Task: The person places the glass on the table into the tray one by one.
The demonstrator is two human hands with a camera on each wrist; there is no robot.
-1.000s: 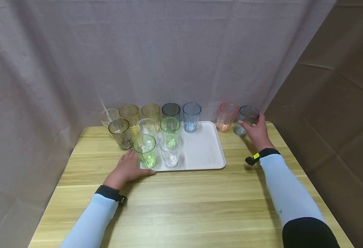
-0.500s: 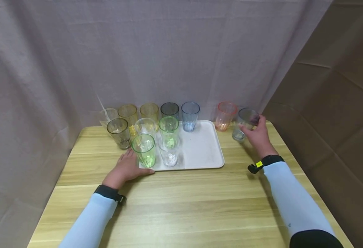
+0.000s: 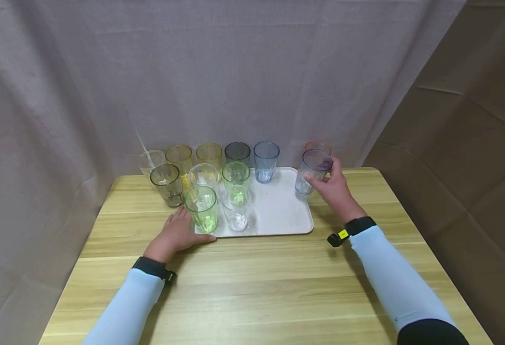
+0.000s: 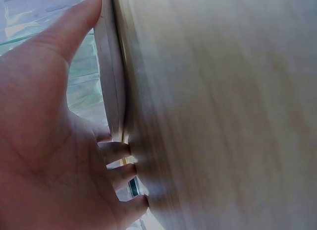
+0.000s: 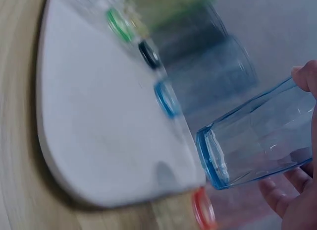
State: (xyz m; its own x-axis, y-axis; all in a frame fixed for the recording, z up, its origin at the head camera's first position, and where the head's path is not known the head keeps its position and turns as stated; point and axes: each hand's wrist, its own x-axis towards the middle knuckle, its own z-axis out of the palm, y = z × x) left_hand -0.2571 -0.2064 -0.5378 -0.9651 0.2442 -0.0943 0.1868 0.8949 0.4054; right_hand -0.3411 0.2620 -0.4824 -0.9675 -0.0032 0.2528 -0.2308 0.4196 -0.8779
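My right hand [image 3: 336, 191] grips a bluish clear tumbler [image 3: 314, 168], thumb on one side and fingers on the other, over the right edge of the white tray [image 3: 282, 208]. In the right wrist view the tumbler [image 5: 257, 141] tilts, its thick blue base hanging above the tray's corner. My left hand [image 3: 176, 235] rests at the tray's front left corner with fingers spread; its thumb lies along the front rim, as the left wrist view also shows. Right beside it stands a green tumbler [image 3: 202, 211]. A blue tumbler [image 3: 266, 163] stands on the tray at the back.
Also on the tray are another green tumbler [image 3: 236, 184], clear ones [image 3: 236, 218], and a dark one [image 3: 237, 152]. Left of it stand a smoky tumbler [image 3: 168, 184], an amber one [image 3: 179, 160] and a clear one with a straw [image 3: 152, 163]. A red-rimmed tumbler [image 3: 317, 145] is partly hidden.
My right hand has lifted the bluish tumbler and carried it left, from beside the red-rimmed tumbler to in front of it, at the tray's edge. My left hand stays at the tray corner.
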